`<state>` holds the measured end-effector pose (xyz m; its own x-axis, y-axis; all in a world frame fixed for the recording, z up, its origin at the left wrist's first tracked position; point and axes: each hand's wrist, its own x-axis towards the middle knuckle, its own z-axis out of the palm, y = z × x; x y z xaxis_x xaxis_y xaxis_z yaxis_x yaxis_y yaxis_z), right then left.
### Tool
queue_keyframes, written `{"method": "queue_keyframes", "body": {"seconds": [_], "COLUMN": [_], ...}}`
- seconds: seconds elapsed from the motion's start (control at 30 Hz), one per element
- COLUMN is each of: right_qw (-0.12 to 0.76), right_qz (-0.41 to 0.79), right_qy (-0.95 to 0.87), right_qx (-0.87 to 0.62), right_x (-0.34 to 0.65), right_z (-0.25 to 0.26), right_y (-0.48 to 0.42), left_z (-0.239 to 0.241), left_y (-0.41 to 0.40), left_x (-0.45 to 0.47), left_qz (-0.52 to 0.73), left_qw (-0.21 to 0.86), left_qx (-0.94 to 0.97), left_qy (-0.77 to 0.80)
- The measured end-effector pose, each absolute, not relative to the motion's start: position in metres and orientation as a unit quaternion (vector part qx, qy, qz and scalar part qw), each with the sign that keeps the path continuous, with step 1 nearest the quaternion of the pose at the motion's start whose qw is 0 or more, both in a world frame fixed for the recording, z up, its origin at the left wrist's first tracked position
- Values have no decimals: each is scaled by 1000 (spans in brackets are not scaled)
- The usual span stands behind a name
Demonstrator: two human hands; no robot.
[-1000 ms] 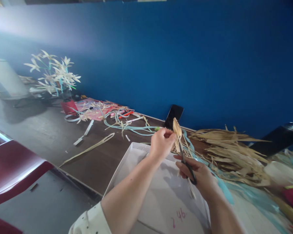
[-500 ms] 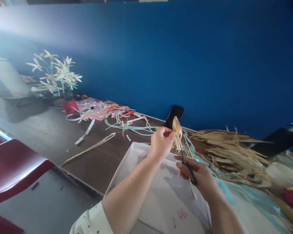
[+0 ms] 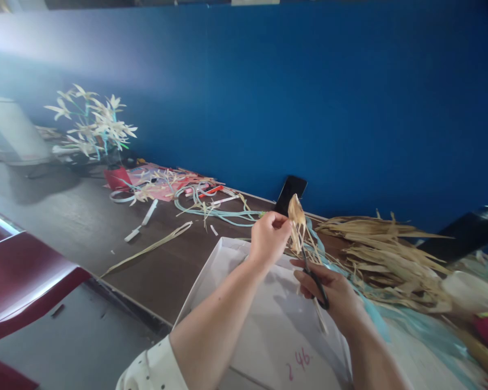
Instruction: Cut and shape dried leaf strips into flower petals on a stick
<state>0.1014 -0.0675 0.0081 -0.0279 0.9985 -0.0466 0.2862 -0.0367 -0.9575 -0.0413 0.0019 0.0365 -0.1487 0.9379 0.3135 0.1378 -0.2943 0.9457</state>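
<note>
Between the fingertips of my left hand (image 3: 270, 235) is pinched a dried corn husk piece (image 3: 296, 214), tan, with its lower part split into thin strips. My right hand (image 3: 329, 292) grips a pair of scissors (image 3: 318, 290) by the dark handles; the blades point up at the husk's lower strips. How far the blades are apart is too small to tell. Both hands are above a white box lid (image 3: 264, 319) with pinkish writing on it. A narrow pale strip (image 3: 320, 320) hangs below the scissors.
Dried husks (image 3: 394, 249) are heaped at the right. A black phone (image 3: 290, 192) leans on the blue wall behind my hands. Pale blue cord (image 3: 223, 215) coils left of it. Husk flowers (image 3: 101, 119) stand in a red pot (image 3: 117, 177) farther left. A red chair (image 3: 28, 276) is at lower left.
The scissors have dropped slightly, their blades showing less against the husk. Strips at the husk's lower end are spread a little more. My left hand has stayed nearly still.
</note>
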Motion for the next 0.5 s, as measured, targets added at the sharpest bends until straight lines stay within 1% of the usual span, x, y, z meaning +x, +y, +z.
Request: {"method": "queue_keyframes", "body": {"seconds": [0.5], "right_qw": [404], "right_qz": [437], "right_qy": [-575], "right_qx": [-562], "right_x": [100], "right_z": [11], "right_y": [-69], "left_z": [32], "left_y": [2], "left_x": [-40], "left_qz": [569], "left_qw": [359], "left_qx": [570], "left_qy": [473]}}
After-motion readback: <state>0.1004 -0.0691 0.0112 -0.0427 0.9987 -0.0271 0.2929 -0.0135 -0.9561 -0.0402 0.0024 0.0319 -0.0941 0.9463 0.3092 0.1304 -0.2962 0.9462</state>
